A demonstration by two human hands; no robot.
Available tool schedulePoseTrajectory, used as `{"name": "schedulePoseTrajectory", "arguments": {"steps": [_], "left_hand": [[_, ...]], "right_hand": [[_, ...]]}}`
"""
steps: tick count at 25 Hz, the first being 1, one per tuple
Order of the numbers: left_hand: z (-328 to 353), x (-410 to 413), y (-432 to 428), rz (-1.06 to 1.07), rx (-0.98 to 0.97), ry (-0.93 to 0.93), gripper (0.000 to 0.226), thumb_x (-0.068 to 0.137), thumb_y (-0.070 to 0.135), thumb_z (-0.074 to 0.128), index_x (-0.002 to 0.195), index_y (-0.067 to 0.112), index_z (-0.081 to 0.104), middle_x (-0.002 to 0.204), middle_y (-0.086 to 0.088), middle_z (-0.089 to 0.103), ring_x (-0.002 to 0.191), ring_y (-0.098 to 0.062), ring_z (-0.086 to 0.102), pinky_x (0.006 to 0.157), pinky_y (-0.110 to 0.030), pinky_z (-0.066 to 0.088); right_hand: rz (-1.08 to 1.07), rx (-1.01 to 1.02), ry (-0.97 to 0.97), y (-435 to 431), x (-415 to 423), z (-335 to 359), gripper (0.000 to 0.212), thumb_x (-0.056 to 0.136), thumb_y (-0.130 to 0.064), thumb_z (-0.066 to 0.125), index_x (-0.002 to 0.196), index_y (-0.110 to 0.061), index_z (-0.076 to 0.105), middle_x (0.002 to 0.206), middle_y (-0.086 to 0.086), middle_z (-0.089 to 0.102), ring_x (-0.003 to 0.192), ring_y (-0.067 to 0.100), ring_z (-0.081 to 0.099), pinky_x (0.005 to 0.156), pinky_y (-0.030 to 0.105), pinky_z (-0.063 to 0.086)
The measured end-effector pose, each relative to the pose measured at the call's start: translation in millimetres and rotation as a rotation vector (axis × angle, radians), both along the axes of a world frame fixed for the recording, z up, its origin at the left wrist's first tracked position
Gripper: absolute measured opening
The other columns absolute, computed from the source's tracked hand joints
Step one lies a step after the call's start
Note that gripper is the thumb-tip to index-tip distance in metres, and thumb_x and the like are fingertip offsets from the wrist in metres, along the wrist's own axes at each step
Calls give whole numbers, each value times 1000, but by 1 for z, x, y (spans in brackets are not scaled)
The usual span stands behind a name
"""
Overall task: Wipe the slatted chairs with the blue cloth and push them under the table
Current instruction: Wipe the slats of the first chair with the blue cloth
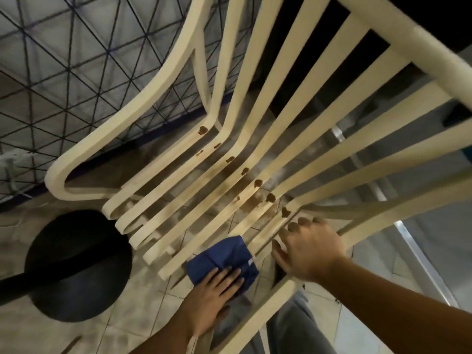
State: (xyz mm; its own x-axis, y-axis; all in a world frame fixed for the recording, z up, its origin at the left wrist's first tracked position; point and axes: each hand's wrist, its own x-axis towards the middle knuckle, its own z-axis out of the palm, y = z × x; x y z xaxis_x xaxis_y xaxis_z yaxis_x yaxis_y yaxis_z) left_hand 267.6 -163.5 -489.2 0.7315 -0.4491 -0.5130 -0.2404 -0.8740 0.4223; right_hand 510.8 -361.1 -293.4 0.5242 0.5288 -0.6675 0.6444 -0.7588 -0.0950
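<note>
L hand (212,300) lies flat, fingers straight, pressing the blue cloth (224,261) onto the front seat slats of the slatted chair (255,139). R hand (306,249) rests on the outer slat; can't tell if its fingers curl round it. To wipe well, prob. run the cloth along each slat w/ firm pressure, up to the brown stains (258,183) at the seat bend, R hand bracing. Chair legs mostly hidden, table not clearly in view, and the picture is blurred.

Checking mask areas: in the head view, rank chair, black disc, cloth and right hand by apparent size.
1. chair, spans most of the frame
2. black disc
3. cloth and right hand: they look alike, so not ranked; the left hand covers part of the cloth
</note>
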Motion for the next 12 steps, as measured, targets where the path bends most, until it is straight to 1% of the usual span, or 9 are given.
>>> {"name": "schedulePoseTrajectory", "arguments": {"steps": [2, 3, 5, 6, 7, 9, 10, 11, 12], "left_hand": [[-18, 8, -5, -64, 47, -69, 79, 99, 49, 37, 163, 17, 5, 167, -2, 25, 152, -19, 22, 123, -41, 15], [-24, 15, -9, -63, 56, -84, 81, 99, 46, 37, 163, 14, 1, 169, -5, 17, 153, -22, 24, 126, -43, 15], [-31, 27, -20, -52, 68, -109, 91, 93, 41, 48, 162, 9, -2, 171, -12, -3, 155, -27, 13, 127, -45, 8], [-31, 35, -28, -36, 73, -95, 95, 91, 39, 54, 162, 7, -2, 170, -14, -7, 155, -29, 8, 127, -46, 4], [-30, 44, -36, -12, 65, -106, 98, 89, 36, 59, 162, 6, 0, 170, -15, -3, 156, -30, 7, 127, -46, 3], [-29, 68, -51, 37, 44, -169, 100, 88, 30, 67, 160, 8, 2, 169, -15, 17, 155, -29, 16, 125, -44, 14], [-29, 82, -59, 68, 27, -174, 102, 85, 31, 74, 157, 8, 5, 165, -14, 29, 152, -26, 26, 123, -41, 25], [-30, 96, -65, 113, -41, -138, 107, 77, 34, 83, 156, 10, 14, 158, -12, 40, 146, -23, 41, 117, -39, 38], [-32, 108, -71, 152, -104, -112, 112, 70, 35, 90, 156, 13, 21, 152, -9, 45, 137, -19, 52, 110, -37, 46]], "right_hand": [[22, 5, 42, -1, 0, 0, 47, 103, -61, 25, 120, -29, 54, 103, -2, 58, 88, 16, 56, 82, 34, 40], [23, 17, 57, -2, 0, -1, 46, 103, -61, 25, 118, -29, 54, 100, -3, 57, 86, 15, 56, 81, 33, 42], [22, 28, 79, -4, 1, -5, 44, 103, -61, 26, 116, -30, 54, 96, -4, 56, 82, 14, 55, 81, 33, 45], [22, 37, 84, -4, 1, -6, 42, 103, -60, 27, 115, -30, 53, 95, -4, 55, 81, 14, 55, 82, 34, 47], [22, 50, 87, -4, 0, -7, 42, 103, -60, 27, 114, -29, 54, 94, -4, 55, 80, 15, 56, 82, 34, 48], [22, 74, 89, -4, 0, -7, 40, 104, -58, 27, 111, -29, 54, 93, -3, 56, 80, 15, 57, 82, 35, 50], [25, 81, 89, -4, 0, -8, 40, 104, -58, 27, 111, -29, 54, 93, -4, 57, 79, 15, 57, 81, 34, 50], [26, 85, 91, -5, 0, -8, 39, 104, -57, 28, 111, -28, 55, 93, -4, 58, 79, 14, 58, 80, 33, 50], [27, 90, 91, -5, 0, -9, 39, 104, -55, 29, 111, -27, 55, 92, -4, 59, 78, 14, 59, 79, 32, 48]]}}
